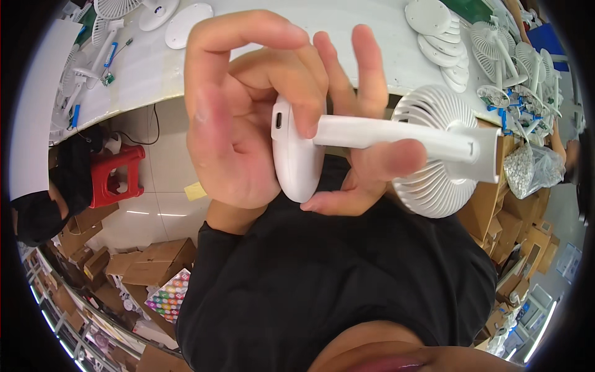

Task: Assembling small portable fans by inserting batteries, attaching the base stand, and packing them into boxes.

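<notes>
A small white desk fan (384,131) is held sideways above my lap. Its rounded base, with a small charging port on the rim, is at the left, and the ribbed fan head (434,186) is at the right. My left hand (232,136) curls around the base, with a bent finger at the joint of stem and base. From behind the stem, my right hand (365,177) holds the fan. One fingertip presses the lower rim of the base and another digit lies across the stem, while two fingers point upward. The stem and base hide part of this hand.
The white worktable (279,31) lies beyond my hands. White discs (443,46) are stacked at its far right, beside fans and circuit boards with blue cells. More fan parts (93,56) lie at left. A red stool (118,177), cardboard boxes (158,263) and other people are nearby.
</notes>
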`<move>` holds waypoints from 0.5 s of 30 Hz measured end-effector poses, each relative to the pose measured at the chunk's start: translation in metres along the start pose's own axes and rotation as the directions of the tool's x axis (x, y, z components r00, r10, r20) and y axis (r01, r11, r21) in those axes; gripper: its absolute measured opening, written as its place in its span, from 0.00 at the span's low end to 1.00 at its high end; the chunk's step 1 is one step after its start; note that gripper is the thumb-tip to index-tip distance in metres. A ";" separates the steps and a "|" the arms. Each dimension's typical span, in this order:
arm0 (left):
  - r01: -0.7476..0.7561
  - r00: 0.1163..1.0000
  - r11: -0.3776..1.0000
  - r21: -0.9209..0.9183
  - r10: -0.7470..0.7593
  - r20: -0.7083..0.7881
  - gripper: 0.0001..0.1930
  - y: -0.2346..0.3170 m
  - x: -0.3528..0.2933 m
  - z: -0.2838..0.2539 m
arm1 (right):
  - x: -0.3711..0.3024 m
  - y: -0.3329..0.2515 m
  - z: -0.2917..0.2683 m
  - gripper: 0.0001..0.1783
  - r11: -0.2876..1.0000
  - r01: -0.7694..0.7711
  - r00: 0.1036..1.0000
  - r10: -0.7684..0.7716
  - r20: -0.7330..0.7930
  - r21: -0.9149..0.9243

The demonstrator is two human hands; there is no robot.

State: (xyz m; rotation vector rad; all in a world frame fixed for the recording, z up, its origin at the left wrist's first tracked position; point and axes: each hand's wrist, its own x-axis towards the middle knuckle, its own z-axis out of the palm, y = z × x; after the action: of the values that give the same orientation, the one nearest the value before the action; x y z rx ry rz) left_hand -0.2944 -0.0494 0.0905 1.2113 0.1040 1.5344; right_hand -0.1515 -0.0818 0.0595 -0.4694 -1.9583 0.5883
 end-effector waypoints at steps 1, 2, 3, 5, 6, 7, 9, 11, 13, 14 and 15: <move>-0.040 0.998 0.999 0.012 0.040 0.046 0.22 -0.001 0.002 -0.004 | -0.002 0.001 -0.002 0.67 0.999 0.023 1.000 -0.023 -0.017 -0.044; -0.080 0.993 0.997 0.022 0.078 0.093 0.22 -0.002 0.003 -0.005 | -0.003 0.001 -0.004 0.68 0.995 0.044 0.998 -0.047 -0.033 -0.089; -0.184 0.983 0.982 0.046 0.183 0.012 0.22 -0.003 0.003 0.003 | -0.003 0.001 -0.002 0.68 0.995 0.042 0.998 -0.045 -0.034 -0.086; -0.279 0.956 0.957 0.077 0.284 -0.067 0.22 -0.005 0.004 0.009 | 0.001 0.002 0.004 0.67 1.000 0.019 0.999 -0.020 -0.047 -0.016; -0.337 0.940 0.930 0.148 0.342 -0.008 0.21 -0.005 0.005 0.007 | 0.003 0.002 0.007 0.67 1.000 0.008 0.999 -0.007 -0.052 0.019; -0.396 0.918 0.893 0.214 0.393 0.055 0.21 -0.005 0.006 0.005 | 0.004 0.003 0.009 0.67 0.999 -0.003 0.998 0.006 -0.057 0.054; -0.387 0.921 0.898 0.208 0.385 0.053 0.20 -0.006 0.007 0.003 | 0.006 0.002 0.008 0.67 1.000 -0.016 0.998 0.016 -0.060 0.009; -0.386 0.922 0.901 0.197 0.383 0.055 0.20 -0.009 0.010 0.001 | 0.010 0.000 0.005 0.66 0.996 -0.027 0.998 0.022 -0.061 -0.084; -0.390 0.921 0.902 0.188 0.385 0.059 0.20 -0.010 0.012 0.001 | 0.012 0.005 0.006 0.63 0.996 -0.013 0.995 0.003 -0.104 -0.089; -0.374 0.927 0.906 0.197 0.372 0.049 0.20 -0.010 0.012 0.001 | 0.013 0.009 0.008 0.60 0.999 0.009 0.989 -0.016 -0.148 -0.049; -0.361 0.932 0.910 0.202 0.361 0.042 0.19 -0.010 0.012 0.001 | 0.014 0.008 0.006 0.60 0.998 0.014 0.989 -0.022 -0.148 -0.058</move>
State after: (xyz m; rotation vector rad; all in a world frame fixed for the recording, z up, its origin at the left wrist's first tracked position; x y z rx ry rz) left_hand -0.2851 -0.0374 0.0926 1.4579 0.0374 1.8793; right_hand -0.1620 -0.0686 0.0630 -0.5161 -1.8393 0.4734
